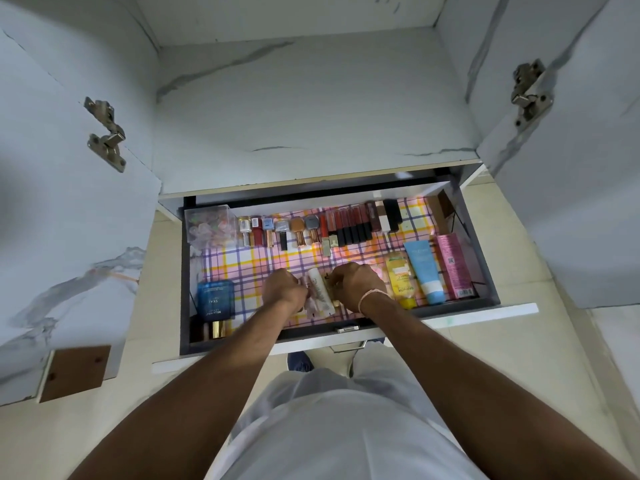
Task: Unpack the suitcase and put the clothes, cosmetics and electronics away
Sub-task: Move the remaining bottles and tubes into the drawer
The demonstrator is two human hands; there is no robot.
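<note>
Two forearms reach into an open drawer (512,308). The left hand (282,289) and right hand (356,284), fingers curled, grip white tubes (320,289) mid-drawer. Careless placing could topple the lipsticks (346,225) behind.

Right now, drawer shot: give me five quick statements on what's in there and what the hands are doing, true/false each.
1. The drawer is pulled open. True.
2. Both hands are inside the drawer, at a cluster of small tubes. True: the left hand and right hand flank them, fingers curled on them.
3. The dark blue box lies at the drawer's right end. False: it lies at the left end, near the front.
4. A row of lipsticks and small bottles runs along the back. True.
5. The clear plastic box sits front right. False: back left corner.
</note>
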